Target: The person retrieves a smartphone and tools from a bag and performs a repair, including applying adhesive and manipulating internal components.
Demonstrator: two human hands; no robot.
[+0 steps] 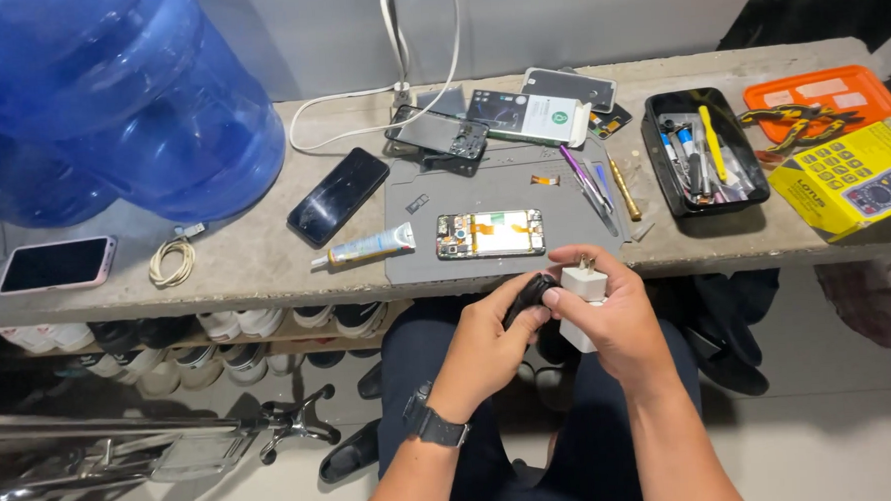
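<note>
The right hand (624, 318) gripped a white charger (581, 293) below the surface (246, 259) edge. The left hand (490, 344) closed its fingers on a small black object (528, 295) touching the charger, near an opened phone (491, 233).

Single head-worn view, steeply downward, close over workbench (266, 258) edge and lap.

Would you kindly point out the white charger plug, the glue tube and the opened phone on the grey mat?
white charger plug (579, 285), head view, on its white body above the right hand.
glue tube (370, 247), head view, mid-tube.
opened phone (491, 233), head view, centre of its exposed inside.
</note>
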